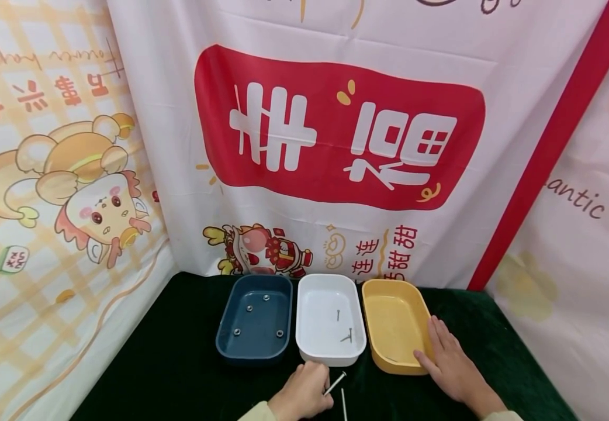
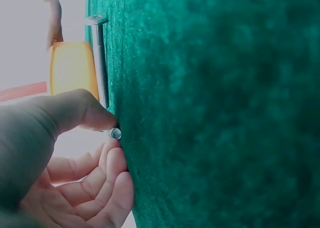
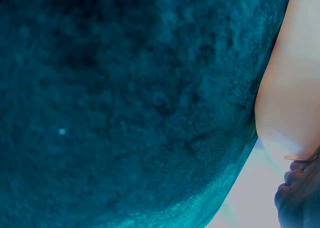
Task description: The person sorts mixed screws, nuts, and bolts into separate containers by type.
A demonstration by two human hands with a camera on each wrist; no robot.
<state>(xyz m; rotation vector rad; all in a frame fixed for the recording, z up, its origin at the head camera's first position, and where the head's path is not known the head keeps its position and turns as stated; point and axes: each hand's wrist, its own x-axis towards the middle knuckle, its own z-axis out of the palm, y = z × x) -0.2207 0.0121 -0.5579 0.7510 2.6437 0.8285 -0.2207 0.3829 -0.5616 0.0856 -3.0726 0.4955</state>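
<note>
My left hand point(image 1: 319, 390) is at the table's front edge and pinches a long metal screw point(image 1: 335, 383) by one end, its other end pointing toward the white tray point(image 1: 310, 345). In the left wrist view the thumb and fingers point(image 2: 102, 122) close on the screw's end point(image 2: 115, 133). A second screw point(image 1: 343, 404) point(image 2: 101, 62) lies loose on the green cloth just beside it. My right hand point(image 1: 443, 356) lies flat with straight fingers against the right rim of the yellow tray point(image 1: 388, 362), thumb at its front corner, holding nothing.
Three trays stand side by side: a blue tray point(image 1: 225, 345) with several small nuts, the white one with a few screws, and the yellow one point(image 3: 290, 97), which looks empty. A dark green cloth point(image 1: 168, 362) covers the table. Printed banners point(image 1: 336, 128) hang close behind.
</note>
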